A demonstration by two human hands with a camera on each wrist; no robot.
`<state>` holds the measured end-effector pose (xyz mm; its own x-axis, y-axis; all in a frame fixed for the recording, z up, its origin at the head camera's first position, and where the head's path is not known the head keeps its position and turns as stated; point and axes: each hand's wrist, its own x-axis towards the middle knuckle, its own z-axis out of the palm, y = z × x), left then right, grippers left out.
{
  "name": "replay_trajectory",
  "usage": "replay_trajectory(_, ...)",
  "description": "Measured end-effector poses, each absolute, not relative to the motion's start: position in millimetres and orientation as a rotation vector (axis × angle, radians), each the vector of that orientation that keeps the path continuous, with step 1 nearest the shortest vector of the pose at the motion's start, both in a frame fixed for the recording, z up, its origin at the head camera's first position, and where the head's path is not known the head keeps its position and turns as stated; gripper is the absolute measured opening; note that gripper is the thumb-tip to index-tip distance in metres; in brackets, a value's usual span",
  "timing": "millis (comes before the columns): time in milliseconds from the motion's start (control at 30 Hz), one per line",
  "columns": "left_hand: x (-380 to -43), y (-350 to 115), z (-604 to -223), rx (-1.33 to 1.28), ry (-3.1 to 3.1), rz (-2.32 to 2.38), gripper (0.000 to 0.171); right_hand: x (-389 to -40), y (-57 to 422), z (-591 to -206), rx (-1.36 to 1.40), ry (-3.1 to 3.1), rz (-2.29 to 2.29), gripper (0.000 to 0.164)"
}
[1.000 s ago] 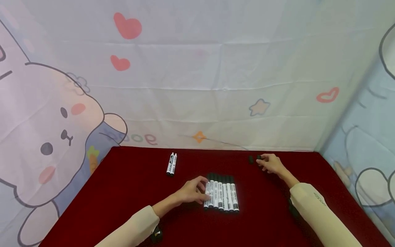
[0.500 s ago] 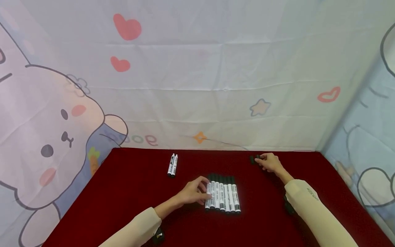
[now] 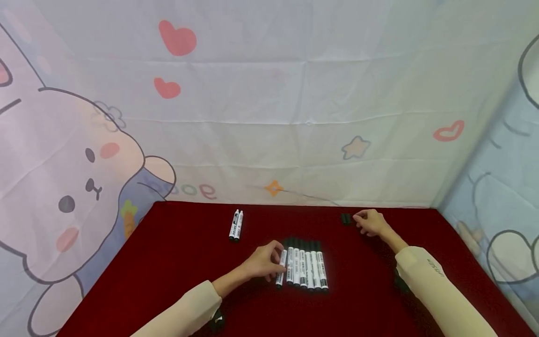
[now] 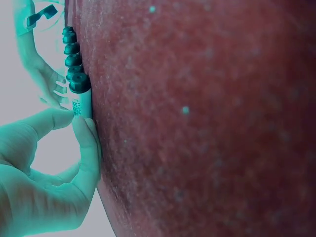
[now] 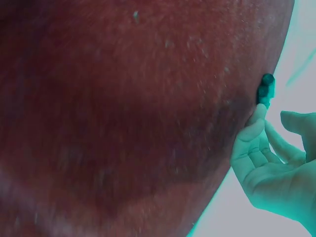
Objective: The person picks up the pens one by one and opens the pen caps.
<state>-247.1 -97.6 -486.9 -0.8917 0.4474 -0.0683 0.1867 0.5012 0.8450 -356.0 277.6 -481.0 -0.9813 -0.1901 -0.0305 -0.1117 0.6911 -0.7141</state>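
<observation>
In the head view my left hand (image 3: 264, 263) pinches a white marker (image 3: 281, 274) between thumb and fingers, at the left end of a row of capped markers (image 3: 302, 269). The left wrist view shows the black end of that marker (image 4: 82, 101) just above the fingertips, with the other markers' ends lined up behind it. My right hand (image 3: 371, 223) is at the back right, its thumb and fingers apart and holding nothing. Just left of its fingertips, two black marker caps (image 3: 346, 219) lie side by side; the right wrist view shows these caps (image 5: 265, 90) beyond the index finger.
Two uncapped white markers (image 3: 236, 226) lie together at the back left, tips pointing away. Dark red cloth (image 3: 177, 252) covers the table. A printed curtain (image 3: 252, 93) hangs behind its back edge and along both sides.
My right hand has set a black cap down against the other one and drawn slightly right, letting it go. My left hand has shifted the end marker slightly left, opening a gap to the row.
</observation>
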Motion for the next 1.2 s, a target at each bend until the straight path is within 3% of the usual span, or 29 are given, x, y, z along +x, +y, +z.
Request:
replay_trajectory(567,-247,-121,-476,0.481,2.795,0.9,0.048,-330,270,-445,-0.482,2.668,-1.043,0.038)
replay_trajectory(833,-244,-128,-470,0.417,2.799,1.176,0.033,-313,257,-437,-0.606,2.614,-1.006,0.035)
replay_trajectory(1200,-244,-118,-464,0.677,2.605,1.444,0.034,-300,229,-430,-0.757,2.599,-1.001,0.031)
